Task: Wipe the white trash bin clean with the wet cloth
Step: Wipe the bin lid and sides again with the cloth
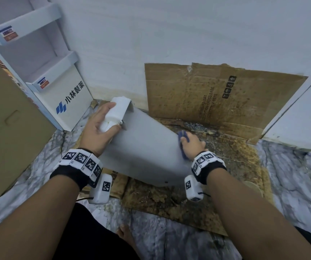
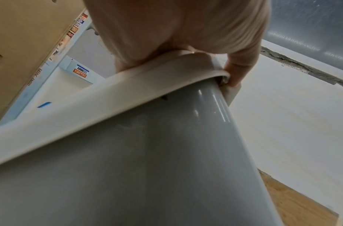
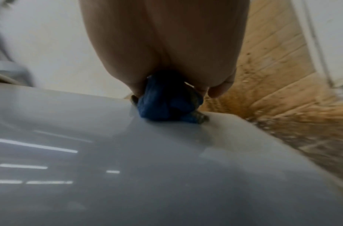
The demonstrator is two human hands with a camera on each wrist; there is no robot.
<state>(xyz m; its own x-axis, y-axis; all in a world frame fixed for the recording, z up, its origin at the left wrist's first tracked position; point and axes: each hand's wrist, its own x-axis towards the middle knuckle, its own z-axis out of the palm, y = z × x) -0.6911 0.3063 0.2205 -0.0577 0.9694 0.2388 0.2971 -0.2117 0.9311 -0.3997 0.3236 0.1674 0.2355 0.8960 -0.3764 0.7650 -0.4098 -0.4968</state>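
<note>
The white trash bin point(image 1: 143, 149) lies tilted over stained cardboard, its lidded top toward the wall and its base toward me. My left hand point(image 1: 100, 128) grips the rim point(image 2: 128, 91) at the bin's top end, fingers curled over the lid edge point(image 1: 117, 109). My right hand point(image 1: 191, 145) holds a bunched blue cloth point(image 1: 183, 139) and presses it against the bin's right side. In the right wrist view the blue cloth point(image 3: 166, 104) sits wadded under the palm on the glossy bin wall point(image 3: 147, 168).
Stained brown cardboard point(image 1: 216, 94) covers the floor under the bin and leans up the white wall. A white display stand point(image 1: 57, 87) with shelves stands at the left, beside a large brown box point(image 1: 6, 119). The floor point(image 1: 291, 175) is marbled; my bare foot point(image 1: 126, 235) is below.
</note>
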